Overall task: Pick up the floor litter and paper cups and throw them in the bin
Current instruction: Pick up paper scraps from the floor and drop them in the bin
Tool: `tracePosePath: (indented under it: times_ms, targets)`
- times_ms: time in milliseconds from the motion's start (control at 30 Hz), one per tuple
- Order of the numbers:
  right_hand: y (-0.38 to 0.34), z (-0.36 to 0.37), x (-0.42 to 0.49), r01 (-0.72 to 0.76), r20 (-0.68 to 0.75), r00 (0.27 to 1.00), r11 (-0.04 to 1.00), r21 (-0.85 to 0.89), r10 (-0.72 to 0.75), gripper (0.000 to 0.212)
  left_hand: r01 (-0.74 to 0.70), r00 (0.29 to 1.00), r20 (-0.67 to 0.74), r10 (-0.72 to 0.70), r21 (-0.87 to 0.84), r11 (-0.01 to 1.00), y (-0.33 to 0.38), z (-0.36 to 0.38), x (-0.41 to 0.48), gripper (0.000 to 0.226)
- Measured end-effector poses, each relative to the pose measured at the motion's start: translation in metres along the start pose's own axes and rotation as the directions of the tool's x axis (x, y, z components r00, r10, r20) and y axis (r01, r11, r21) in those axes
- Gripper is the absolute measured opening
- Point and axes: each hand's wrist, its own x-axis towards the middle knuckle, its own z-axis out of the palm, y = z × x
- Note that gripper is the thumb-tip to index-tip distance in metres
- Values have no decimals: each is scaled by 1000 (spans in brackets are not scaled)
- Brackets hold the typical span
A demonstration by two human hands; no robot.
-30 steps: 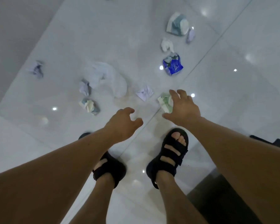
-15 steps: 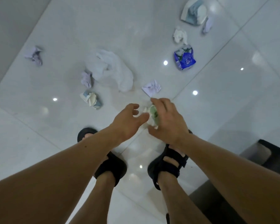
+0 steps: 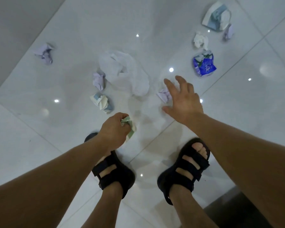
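Observation:
My left hand grips a crumpled green-and-white paper above my left foot. My right hand hovers with fingers spread over a small lilac paper wad on the white tiles, partly hiding it. Litter lies around: a white plastic bag, a lilac wad beside it, a crushed blue-and-cream cup, a lilac wad far left, a crushed blue packet, a white tissue, and a flattened pale cup at the top right. No bin is in view.
My two feet in black sandals stand on glossy white floor tiles. A grey wall runs along the upper left. A dark object edges in at the lower right corner.
The green-and-white paper passed from my right hand into my left hand, which closed round it and drew back. My right hand opened and reached forward over the lilac wad.

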Motion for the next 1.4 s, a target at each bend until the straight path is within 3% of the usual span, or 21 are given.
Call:
tracePosePath:
  times_ms: [100,167,267,467,600,933,1167,1400]
  targets:
    - [-11,16,20,-36,-15,999,999,-24,35,65,75,997,-2,-75,4,997,-25,-3,3,40]
    - [-20,25,18,-66,-38,997,996,60,68,43,86,996,-7,-86,14,996,-32,-8,2,42]
    - [-29,25,-4,-134,13,991,975,180,134,33,48,999,-6,-48,33,998,-22,-21,-9,44]
    - [-36,-58,-66,-106,2,994,931,348,112,29,-86,995,-44,90,85,993,62,-62,-55,44]
    - [-26,-156,-106,-125,-4,991,916,381,137,41,-199,978,-43,203,92,976,143,-99,-115,43]
    - [-16,-373,-268,-239,-69,953,873,425,294,47,-433,895,68,442,378,818,279,-156,-326,43]
    - [-60,-431,-425,-439,-98,796,681,586,598,49,-625,779,273,565,403,668,297,-144,-454,43]
    - [-146,-424,-595,-518,-91,530,407,752,843,46,-740,671,416,614,426,520,292,-122,-578,45]
